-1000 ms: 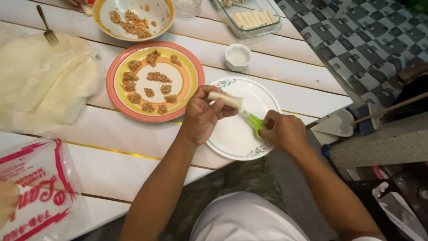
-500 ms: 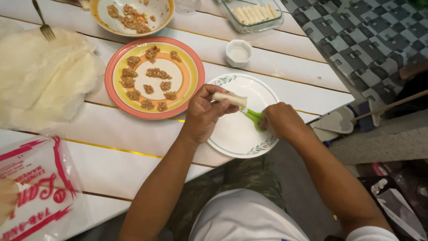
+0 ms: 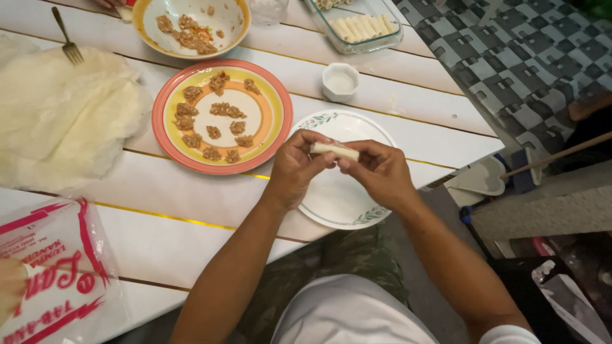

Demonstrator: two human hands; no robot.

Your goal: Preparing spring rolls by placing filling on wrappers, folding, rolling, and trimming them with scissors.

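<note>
A pale rolled wrapper (image 3: 334,150), a thin spring roll, is held level between both hands above a white floral-rimmed plate (image 3: 344,200). My left hand (image 3: 296,169) grips its left end with thumb and fingers. My right hand (image 3: 377,172) pinches its right end. To the left of the hands lies a red-and-yellow plate (image 3: 274,121) with several small lumps of brown filling on it.
A stack of thin wrappers (image 3: 64,121) with a fork (image 3: 67,38) lies at the left. A yellow bowl of filling (image 3: 194,25), a small white cup (image 3: 340,81) and a glass dish of finished rolls (image 3: 357,25) stand at the back. A plastic wrapper bag (image 3: 51,267) lies front left.
The green tool that my right hand held over the white plate is gone from view. Both hands have come together on the roll, which now lies level between them.
</note>
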